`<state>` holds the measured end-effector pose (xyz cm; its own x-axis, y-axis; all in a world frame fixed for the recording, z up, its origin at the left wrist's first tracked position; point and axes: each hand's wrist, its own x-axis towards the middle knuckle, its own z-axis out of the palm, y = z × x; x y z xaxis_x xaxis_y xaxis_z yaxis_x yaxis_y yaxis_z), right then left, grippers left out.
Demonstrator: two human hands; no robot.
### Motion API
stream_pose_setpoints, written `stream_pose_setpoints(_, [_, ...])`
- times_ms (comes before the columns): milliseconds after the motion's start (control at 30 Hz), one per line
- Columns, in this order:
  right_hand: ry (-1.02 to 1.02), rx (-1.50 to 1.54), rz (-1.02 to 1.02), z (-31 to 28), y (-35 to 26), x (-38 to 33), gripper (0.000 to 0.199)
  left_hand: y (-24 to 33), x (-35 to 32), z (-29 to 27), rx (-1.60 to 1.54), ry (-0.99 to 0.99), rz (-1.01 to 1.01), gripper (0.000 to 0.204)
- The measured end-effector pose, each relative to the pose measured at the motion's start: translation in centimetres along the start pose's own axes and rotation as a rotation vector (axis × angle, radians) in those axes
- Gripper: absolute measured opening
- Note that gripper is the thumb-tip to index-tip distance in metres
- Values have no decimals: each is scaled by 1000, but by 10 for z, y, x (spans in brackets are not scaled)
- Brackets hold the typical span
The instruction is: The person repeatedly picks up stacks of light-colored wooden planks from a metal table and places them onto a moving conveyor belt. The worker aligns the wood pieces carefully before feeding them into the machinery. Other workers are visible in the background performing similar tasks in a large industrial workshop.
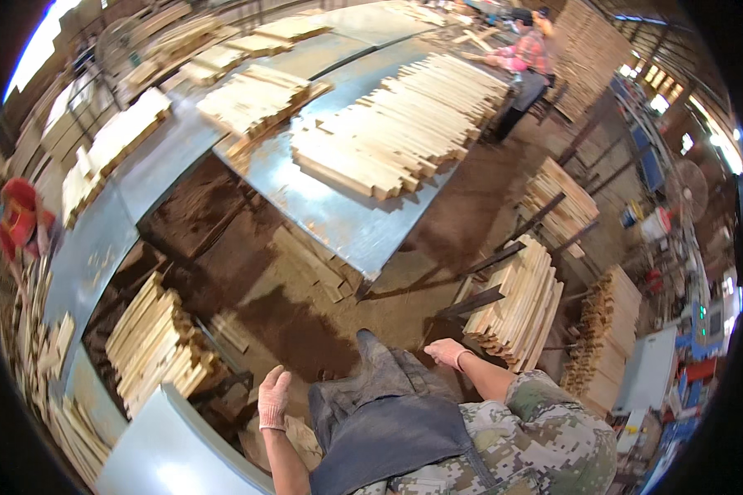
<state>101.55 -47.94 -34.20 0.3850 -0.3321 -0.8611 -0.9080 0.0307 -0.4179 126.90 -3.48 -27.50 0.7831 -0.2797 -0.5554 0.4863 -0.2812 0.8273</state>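
Note:
My left hand (274,398), in a pale work glove, is raised beside the dark apron (396,429). Its fingers are stretched out, loosely side by side, with nothing in them. My right hand (448,352), gloved too, hangs at the apron's other side, fingers loosely extended and holding nothing that I can see. Nearest to it is a stack of light wooden strips (520,301) on a metal rack. Left of my left hand stands another pile of wooden strips (158,338), with a curved grey metal surface (169,445) just in front of it.
A long metal table (338,235) ahead bears a wide row of wooden strips (396,124). A person in a checked shirt (532,54) stands at its far right; a person in red (25,223) is at the far left. More boards (603,338) stand at right, near a control panel (708,322).

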Motion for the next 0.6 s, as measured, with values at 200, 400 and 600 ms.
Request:
stream_pose_setpoints(200, [-24, -35, -26, -48, -42, 71, 34, 43, 95, 36, -15, -94, -24, 53])
stream_pose_setpoints(400, [-22, 433, 4, -153, -104, 179, 89, 72, 173, 125, -94, -181, -145, 50])
stream_pose_setpoints(600, [441, 218, -330, -320, -253, 261, 78, 93, 258, 219, -64, -92, -289, 60])
